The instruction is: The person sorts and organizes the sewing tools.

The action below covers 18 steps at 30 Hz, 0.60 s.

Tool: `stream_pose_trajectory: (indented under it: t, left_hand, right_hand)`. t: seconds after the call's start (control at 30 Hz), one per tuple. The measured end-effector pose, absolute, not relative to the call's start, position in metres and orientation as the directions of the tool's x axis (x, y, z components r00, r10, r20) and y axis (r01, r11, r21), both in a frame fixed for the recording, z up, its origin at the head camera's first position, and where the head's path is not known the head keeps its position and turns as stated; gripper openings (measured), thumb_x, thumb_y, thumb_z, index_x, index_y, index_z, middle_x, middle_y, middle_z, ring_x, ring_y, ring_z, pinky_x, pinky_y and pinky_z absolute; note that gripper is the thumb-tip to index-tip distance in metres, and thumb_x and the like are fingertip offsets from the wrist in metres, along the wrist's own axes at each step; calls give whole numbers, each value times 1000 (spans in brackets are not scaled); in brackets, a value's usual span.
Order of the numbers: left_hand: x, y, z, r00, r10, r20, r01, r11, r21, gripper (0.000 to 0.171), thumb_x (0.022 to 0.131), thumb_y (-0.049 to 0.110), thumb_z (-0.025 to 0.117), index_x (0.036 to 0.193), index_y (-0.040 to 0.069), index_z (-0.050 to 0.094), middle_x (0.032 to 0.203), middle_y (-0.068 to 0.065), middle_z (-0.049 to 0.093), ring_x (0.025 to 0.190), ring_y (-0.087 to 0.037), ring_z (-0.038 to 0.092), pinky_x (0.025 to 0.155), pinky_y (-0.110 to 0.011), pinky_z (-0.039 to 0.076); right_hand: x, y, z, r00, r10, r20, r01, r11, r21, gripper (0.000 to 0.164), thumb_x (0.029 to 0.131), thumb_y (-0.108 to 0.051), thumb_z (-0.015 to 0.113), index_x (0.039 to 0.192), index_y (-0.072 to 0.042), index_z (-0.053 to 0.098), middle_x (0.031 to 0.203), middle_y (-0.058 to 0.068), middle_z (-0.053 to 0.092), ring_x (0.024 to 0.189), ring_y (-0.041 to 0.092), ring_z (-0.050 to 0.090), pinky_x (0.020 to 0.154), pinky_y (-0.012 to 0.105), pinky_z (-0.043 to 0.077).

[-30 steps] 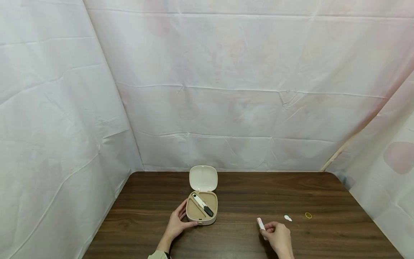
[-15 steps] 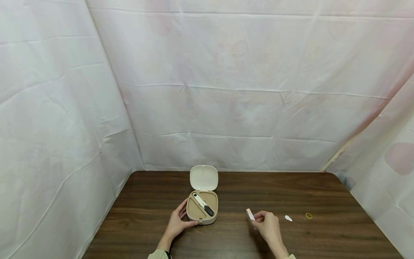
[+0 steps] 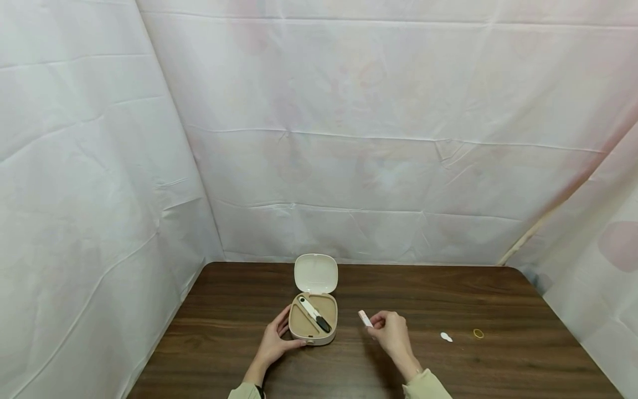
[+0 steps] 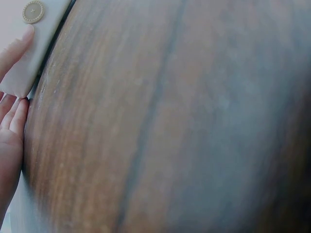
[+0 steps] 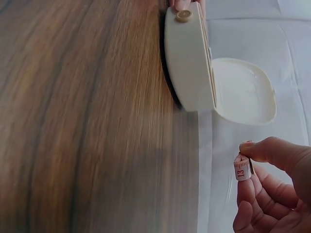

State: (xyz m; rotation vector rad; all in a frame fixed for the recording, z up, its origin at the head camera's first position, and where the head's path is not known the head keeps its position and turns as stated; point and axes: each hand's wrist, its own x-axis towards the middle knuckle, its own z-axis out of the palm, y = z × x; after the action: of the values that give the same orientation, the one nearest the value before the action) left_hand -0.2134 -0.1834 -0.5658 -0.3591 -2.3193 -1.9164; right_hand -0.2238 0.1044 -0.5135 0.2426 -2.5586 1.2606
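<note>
A cream box (image 3: 313,342) stands on the table, its hinged lid (image 3: 316,274) raised at the back. Across its beige compartmented insert (image 3: 326,305) lies a slim white tool with a black end (image 3: 323,323); its exact kind is unclear. My left hand (image 3: 272,342) grips the box's near left corner, thumb at the front beside the round clasp (image 4: 33,11) and fingers along the left side. To the right of the box, my right hand (image 3: 392,331) pinches a folded tape measure (image 5: 242,170) between thumb and fingers. Red markings and the number 13 show on the tape.
On the right of the brown wooden table (image 3: 498,299) lie a small white piece (image 3: 446,337) with a rounded end and a yellow ring (image 3: 478,333). Pale cloth (image 3: 349,166) hangs behind the table and along both sides.
My right hand has carried the tape measure leftward and somewhat farther back, closer to the box. The left hand and the box have stayed in place.
</note>
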Motion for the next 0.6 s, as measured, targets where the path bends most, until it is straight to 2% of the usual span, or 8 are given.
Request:
stream_pose_trajectory:
  t: [0.27, 0.6]
  left_hand:
    - [-213, -183, -566, -969, 107, 224, 240, 175, 955, 93, 62, 5, 80, 136, -7, 25, 137, -27, 26, 123, -38, 30, 97, -44, 34]
    - [-213, -184, -567, -969, 106, 221, 237, 165, 957, 93, 62, 4, 80, 136, -7, 26, 138, -26, 26, 123, -38, 30, 97, -44, 34]
  right_hand:
    - [-236, 85, -512, -931, -84, 356, -332, 605, -724, 12, 59, 1, 73, 64, -4, 64, 54, -4, 54, 48, 3, 46, 42, 17, 40]
    - [-249, 64, -509, -931, -123, 344, -349, 580, -736, 11, 60, -2, 74, 65, -3, 65, 54, -3, 55, 48, 4, 47, 41, 18, 40]
